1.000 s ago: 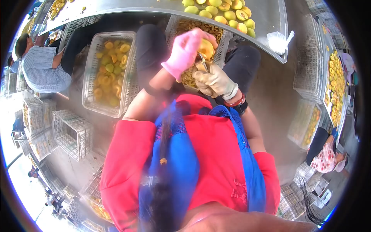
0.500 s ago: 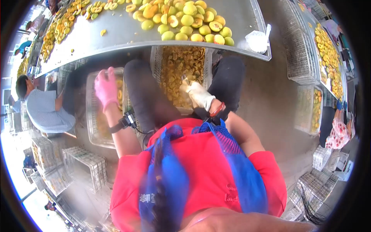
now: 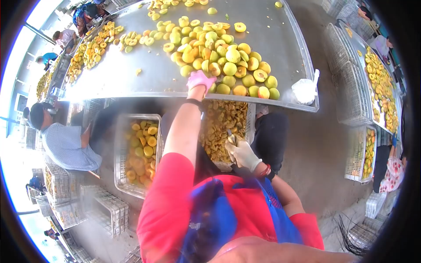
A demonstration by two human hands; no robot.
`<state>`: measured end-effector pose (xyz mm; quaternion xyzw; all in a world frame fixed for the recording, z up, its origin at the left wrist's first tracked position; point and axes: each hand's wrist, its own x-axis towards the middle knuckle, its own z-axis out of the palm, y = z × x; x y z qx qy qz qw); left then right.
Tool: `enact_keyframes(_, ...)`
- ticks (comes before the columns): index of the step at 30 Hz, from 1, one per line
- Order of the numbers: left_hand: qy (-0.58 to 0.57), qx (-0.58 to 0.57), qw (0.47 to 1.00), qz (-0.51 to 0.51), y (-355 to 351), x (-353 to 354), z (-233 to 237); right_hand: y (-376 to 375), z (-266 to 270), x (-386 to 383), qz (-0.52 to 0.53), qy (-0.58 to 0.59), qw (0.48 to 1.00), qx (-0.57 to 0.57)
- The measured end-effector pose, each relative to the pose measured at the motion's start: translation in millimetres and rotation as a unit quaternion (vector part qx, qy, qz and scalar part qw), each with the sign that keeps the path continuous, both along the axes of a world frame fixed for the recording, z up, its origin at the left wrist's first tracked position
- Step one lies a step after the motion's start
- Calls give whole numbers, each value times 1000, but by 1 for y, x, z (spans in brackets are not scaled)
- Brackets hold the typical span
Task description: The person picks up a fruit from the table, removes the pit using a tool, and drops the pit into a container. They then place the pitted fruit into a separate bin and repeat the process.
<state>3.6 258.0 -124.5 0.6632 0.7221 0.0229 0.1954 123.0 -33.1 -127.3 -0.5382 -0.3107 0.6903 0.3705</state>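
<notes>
My left hand [image 3: 201, 82], in a pink glove, is at the near edge of a pile of yellow-green peaches [image 3: 232, 55] on the metal table. Its fingers are apart beside the nearest fruit, and I see nothing held in them. In a pale glove, my right hand [image 3: 244, 154] is closed around a small metal-tipped hand tool [image 3: 231, 136]; its exact kind is not clear. This hand is above a crate of brownish-yellow fruit pieces [image 3: 219, 151] between my knees. Left of my leg stands a crate [image 3: 117, 168] holding halved peaches [image 3: 142, 147].
The metal table [image 3: 272, 30] has a raised rim and bears a white plastic bag [image 3: 303, 92] at its right corner. A seated person [image 3: 68, 142] works at my left. Stacked crates [image 3: 353, 90] and another fruit-covered table [image 3: 381, 87] stand on the right.
My left hand has gone from above the left crate up and right to the peach pile. The view has shifted, showing more of the table. My right hand still grips the tool over the crate.
</notes>
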Motion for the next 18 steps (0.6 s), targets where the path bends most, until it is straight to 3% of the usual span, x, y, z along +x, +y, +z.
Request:
enact_keyframes(3, -9, -6, 999, 41, 6, 8, -6, 1, -19, 2, -7, 18, 1000, 5)
enact_keyframes(10, -99, 60, 993, 5, 9, -11, -16, -1, -17, 5, -4, -2, 1000, 0)
enact_keyframes(12, -248, 75, 966, -7, 4, -22, -14, -3, -17, 7, 8, -34, 999, 11)
enact_keyframes(13, -321, 82, 944, -13, -1, -25, -10, -2, -15, 8, 15, -50, 998, 18)
enact_keyframes(14, -459, 30, 888, 1, -10, -29, -8, -1, -14, 11, 22, -68, 997, 23)
enact_keyframes(16, -679, -72, 730, 1, -41, -38, 25, 3, -6, 6, 3, -137, 986, 92)
enact_keyframes(17, -737, -96, 669, -19, -50, -42, 28, 6, -2, 9, 28, -160, 982, 92)
enact_keyframes(18, -786, -151, 599, -22, -71, -43, 48, 8, -15, 6, -10, -178, 965, 190)
